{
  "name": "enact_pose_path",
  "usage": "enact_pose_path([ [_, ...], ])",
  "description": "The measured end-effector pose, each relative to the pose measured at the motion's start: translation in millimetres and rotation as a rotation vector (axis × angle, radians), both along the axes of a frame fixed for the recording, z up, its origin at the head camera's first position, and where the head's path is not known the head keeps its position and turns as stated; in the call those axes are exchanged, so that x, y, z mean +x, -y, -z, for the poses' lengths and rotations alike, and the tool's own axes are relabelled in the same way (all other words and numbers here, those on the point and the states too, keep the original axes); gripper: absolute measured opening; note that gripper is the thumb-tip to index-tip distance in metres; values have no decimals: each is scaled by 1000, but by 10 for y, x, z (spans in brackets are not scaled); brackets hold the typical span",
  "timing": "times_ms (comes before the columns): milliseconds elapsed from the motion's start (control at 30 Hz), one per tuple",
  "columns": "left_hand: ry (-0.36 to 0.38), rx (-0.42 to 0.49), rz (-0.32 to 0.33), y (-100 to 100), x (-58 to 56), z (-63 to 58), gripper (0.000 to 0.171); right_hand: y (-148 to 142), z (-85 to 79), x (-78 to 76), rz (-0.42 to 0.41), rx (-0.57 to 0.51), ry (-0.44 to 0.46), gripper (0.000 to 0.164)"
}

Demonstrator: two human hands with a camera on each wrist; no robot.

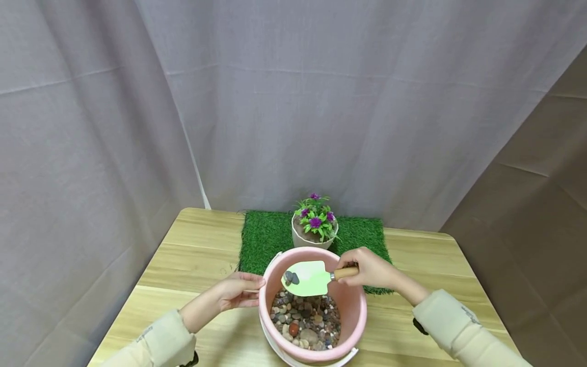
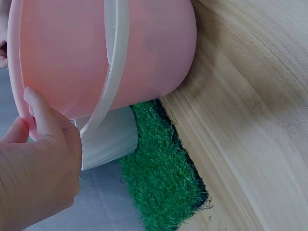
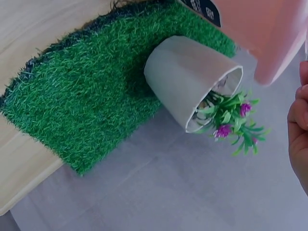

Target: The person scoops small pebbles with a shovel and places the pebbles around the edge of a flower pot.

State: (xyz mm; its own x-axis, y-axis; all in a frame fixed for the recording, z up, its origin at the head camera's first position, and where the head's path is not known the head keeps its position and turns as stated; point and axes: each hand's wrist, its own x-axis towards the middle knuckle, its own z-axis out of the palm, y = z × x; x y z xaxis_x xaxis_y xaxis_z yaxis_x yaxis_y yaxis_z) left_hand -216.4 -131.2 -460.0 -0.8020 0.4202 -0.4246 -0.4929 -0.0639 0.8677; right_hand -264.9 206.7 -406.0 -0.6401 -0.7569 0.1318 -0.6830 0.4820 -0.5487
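A pink bucket point(image 1: 357, 326) stands on the table with pebbles point(image 1: 302, 318) in its bottom. My right hand point(image 1: 369, 267) grips the wooden handle of a pale green trowel point(image 1: 312, 280), whose blade lies across the bucket's mouth. A few dark grey stones point(image 1: 291, 278) rest near the blade's tip. On the bucket's left side, my left hand point(image 1: 238, 291) pinches the rim between thumb and fingers; the left wrist view shows this hand point(image 2: 43, 159) at the rim, near the white bail handle point(image 2: 117, 57). Only the edge of my right hand point(image 3: 299, 115) shows in the right wrist view.
Behind the bucket, a white pot point(image 3: 190, 79) of purple flowers point(image 1: 315, 222) stands on a green artificial grass mat point(image 1: 266, 234). The wooden table point(image 1: 197, 250) ends at the back near a grey curtain point(image 1: 293, 127). Curtains also hang on both sides.
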Motion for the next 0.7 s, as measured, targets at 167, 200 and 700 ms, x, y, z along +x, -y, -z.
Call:
enact_pose_path([
  [167, 5, -3, -4, 1, -1, -15, 30, -46, -61, -34, 38, -13, -6, 11],
  [200, 6, -4, -5, -1, 0, -17, 30, -60, -64, -38, 45, -13, -3, 11],
  [700, 5, -14, -10, -3, -6, 14, 28, -332, -94, -153, 155, -37, 19, 13],
])
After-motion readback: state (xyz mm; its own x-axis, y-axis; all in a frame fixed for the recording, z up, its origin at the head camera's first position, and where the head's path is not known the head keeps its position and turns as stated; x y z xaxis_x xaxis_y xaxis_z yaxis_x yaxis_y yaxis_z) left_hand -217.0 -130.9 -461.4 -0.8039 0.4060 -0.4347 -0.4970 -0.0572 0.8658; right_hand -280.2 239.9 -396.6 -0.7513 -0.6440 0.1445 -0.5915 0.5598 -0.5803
